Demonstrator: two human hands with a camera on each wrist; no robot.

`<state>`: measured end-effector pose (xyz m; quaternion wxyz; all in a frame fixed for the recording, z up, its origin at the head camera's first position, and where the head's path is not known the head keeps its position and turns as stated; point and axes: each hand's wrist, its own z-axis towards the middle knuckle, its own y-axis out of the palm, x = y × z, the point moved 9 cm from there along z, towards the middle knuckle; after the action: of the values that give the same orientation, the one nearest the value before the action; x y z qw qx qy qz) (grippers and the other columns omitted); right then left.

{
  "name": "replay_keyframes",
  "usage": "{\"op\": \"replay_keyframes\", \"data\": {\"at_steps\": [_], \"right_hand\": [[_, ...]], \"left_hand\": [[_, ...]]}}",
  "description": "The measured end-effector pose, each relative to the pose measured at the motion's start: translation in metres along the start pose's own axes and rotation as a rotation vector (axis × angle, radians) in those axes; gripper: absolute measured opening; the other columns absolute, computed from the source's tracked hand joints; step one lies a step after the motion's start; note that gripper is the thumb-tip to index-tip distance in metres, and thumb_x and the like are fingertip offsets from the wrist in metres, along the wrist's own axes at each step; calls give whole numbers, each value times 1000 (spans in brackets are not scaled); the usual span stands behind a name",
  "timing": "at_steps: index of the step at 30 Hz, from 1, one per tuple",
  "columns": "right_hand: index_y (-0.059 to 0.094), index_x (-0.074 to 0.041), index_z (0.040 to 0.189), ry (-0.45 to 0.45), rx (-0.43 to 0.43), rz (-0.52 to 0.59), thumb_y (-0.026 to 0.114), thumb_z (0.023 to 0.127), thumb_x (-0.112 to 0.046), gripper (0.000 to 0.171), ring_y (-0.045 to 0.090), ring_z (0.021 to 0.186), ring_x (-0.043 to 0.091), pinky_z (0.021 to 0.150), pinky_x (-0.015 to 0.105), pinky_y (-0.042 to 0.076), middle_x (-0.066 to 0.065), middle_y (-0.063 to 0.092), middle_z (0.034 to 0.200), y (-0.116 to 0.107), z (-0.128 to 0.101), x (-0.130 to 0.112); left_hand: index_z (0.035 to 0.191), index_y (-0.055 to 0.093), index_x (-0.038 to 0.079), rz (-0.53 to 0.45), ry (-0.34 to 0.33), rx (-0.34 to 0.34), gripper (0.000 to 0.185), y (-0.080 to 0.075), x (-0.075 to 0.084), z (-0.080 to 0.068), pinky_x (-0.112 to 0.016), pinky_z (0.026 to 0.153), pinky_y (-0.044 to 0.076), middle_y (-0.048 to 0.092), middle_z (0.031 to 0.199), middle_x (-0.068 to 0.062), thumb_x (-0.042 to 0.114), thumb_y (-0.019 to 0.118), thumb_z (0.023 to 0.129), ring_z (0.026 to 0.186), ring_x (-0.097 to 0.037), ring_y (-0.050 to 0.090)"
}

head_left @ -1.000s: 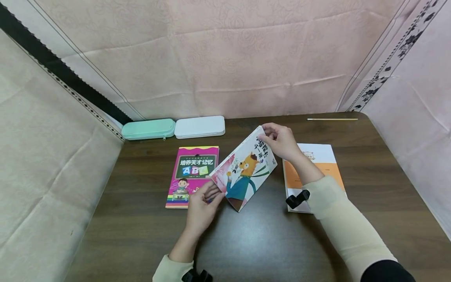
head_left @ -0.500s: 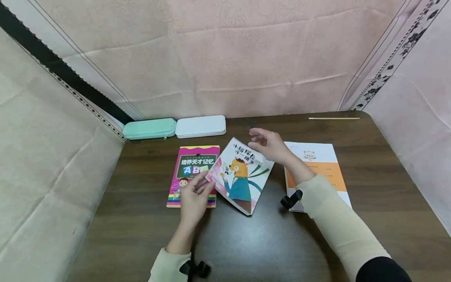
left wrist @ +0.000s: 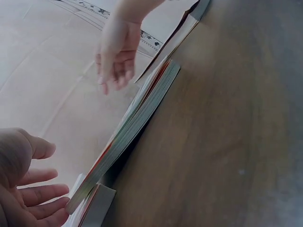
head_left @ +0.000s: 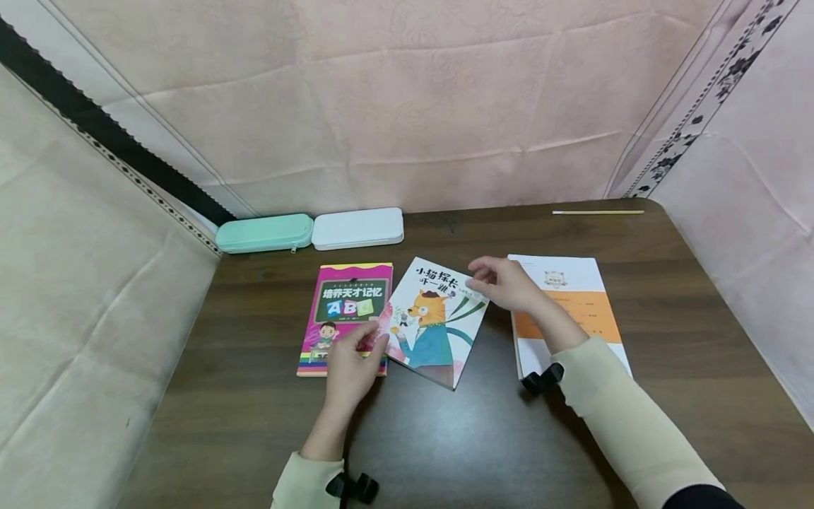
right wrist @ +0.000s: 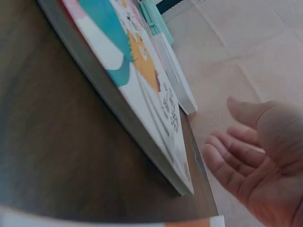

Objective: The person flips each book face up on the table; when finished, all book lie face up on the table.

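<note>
A white picture book (head_left: pixel 439 322) with an orange cartoon animal in a blue dress lies turned askew near the table's middle. Its left corner overlaps a pink book (head_left: pixel 353 290), as the left wrist view also shows at the book's page edges (left wrist: pixel 128 132). My left hand (head_left: pixel 350 367) is at that corner, fingertips touching the edge, thumb apart from the fingers. By the picture book's upper right corner hovers my right hand (head_left: pixel 505 283), its fingers loosely bent with nothing between them; the right wrist view shows this hand (right wrist: pixel 260 165) apart from the book.
An orange-and-white book (head_left: pixel 572 311) lies under the right forearm. Along the back edge are a mint case (head_left: pixel 266 233), a white case (head_left: pixel 358 229) and a thin stick (head_left: pixel 598 212). Cloth (head_left: pixel 413 106) hangs behind the table (head_left: pixel 254 424).
The picture book has come down from both hands and turned more upright, its left corner over the pink book. My right hand has let go of its top and moved slightly right and nearer.
</note>
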<state>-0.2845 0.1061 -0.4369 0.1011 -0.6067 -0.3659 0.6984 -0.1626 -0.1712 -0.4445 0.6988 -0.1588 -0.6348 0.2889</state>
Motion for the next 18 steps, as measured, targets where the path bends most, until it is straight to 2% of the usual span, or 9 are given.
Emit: {"op": "replay_keyframes", "data": {"at_steps": [2,5,9,12,15,18], "right_hand": [[65,0,124,49,-44,-13,71,97,-20,34,62,79,23,70,35,54,8,69,93,4,-6,7],[67,-1,113,134,-129,-7,70,97,-20,25,64,68,20,63,33,57,8,67,81,12,-16,18],[65,-2,103,235,-208,15,69,97,-19,19,67,64,19,61,33,59,9,68,77,20,-25,29],[64,-2,105,251,-209,16,69,98,-20,21,68,66,19,62,32,59,9,69,80,20,-28,32],[61,0,114,222,-172,2,70,97,-19,27,68,68,19,63,31,58,9,69,79,16,-27,32],[57,2,124,190,-131,-19,70,96,-17,36,66,69,20,63,31,56,9,68,80,10,-27,31]], "left_hand": [[122,73,4,1,4,-12,36,2,1,2,-44,89,57,72,120,-10,22,78,92,106,-26,68],[127,71,5,14,2,-47,41,7,2,4,-44,94,56,68,129,-11,24,78,91,115,-28,65],[131,68,8,41,-16,-91,46,12,2,4,-46,102,51,63,137,-10,28,78,91,129,-29,58],[131,68,7,30,-19,-114,46,16,4,3,-43,95,55,65,133,-10,27,79,91,116,-27,63],[130,68,6,23,-7,-157,45,23,8,2,-41,89,58,68,126,-9,26,78,91,105,-24,64],[133,64,4,18,-2,-216,49,32,13,-2,-41,91,57,69,124,-10,29,77,92,107,-25,66]]}}
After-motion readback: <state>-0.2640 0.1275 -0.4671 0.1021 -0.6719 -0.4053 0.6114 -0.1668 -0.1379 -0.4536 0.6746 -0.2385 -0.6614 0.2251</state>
